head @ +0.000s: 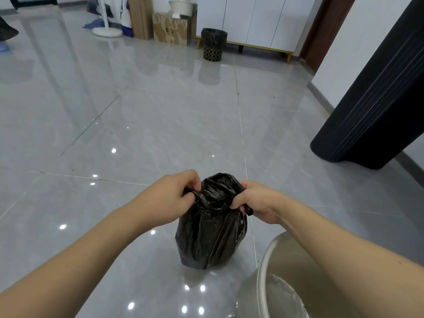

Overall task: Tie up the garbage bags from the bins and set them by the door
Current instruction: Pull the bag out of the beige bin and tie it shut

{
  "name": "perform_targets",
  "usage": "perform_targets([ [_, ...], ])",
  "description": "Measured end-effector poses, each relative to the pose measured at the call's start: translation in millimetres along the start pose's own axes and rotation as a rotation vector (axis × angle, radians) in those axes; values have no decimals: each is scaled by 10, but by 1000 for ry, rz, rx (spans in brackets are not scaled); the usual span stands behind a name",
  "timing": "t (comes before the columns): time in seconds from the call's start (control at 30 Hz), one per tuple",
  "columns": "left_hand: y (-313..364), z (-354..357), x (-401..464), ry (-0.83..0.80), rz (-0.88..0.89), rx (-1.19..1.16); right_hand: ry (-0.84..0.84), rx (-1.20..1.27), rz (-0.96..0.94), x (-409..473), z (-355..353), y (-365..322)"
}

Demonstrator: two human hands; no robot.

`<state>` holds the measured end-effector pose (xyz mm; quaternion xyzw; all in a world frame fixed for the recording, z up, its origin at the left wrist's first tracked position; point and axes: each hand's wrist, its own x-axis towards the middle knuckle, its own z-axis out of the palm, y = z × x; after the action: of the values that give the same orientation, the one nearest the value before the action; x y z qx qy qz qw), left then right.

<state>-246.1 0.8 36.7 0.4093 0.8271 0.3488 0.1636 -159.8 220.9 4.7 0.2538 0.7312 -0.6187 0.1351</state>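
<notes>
Knotting is the step in hand: the garbage bag stands on the floor at lower centre of the frame, its mouth gathered into two ears. The left hand pinches one twisted ear with fingers pressed together around the film; the right hand grips the opposite ear, its fingers curled shut on a tail of plastic that pokes out below the knuckles. Judgement: the ears should be drawn outward and level to squeeze air from the neck, then crossed and pulled snug close to the contents, so that the knot sits low and cannot slip; a hard jerk risks tearing the thin film. Material is glossy black polythene, heavily creased, the body plump and rounded with a flat base. Flooring is polished grey tile, highly reflective, with pale grout lines. An emptied bin, pale and smooth-walled with a round rim, sits at lower right, just beside the bag. A second bin, dark with a honeycomb pattern and a black liner, stands upper centre before the white cabinet, well apart; judged as not yet dealt with
</notes>
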Motion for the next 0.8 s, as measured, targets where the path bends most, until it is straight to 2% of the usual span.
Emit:
perform_targets([
  [0.13, 76, -139, 106, 44, 12, -3, -11, -73, -3, -46, 62, -74],
  [0.27, 117, -197, 219, 65, 2, 11, -256, -35, -31, -101, 66, -112],
  [0.33, 129, -184, 277, 48, -27, -4, -325, -92, -24, -127, 54, -143],
  [0.5, 157, -172, 408, -82, -123, 44, -95, -376, 20, -104, 38, -146],
  [0.6, 138, -170, 439, -158, -155, 36, -25, -524, 2, -131, 55, -207],
  [0.7, 74, -120, 423, -145, -220, -159, 40, -688, -55, -143, 52, -284],
  [0.8, 14, 32, 377, -39, -293, -365, 9, -703, -36, -174, 37, -342],
])
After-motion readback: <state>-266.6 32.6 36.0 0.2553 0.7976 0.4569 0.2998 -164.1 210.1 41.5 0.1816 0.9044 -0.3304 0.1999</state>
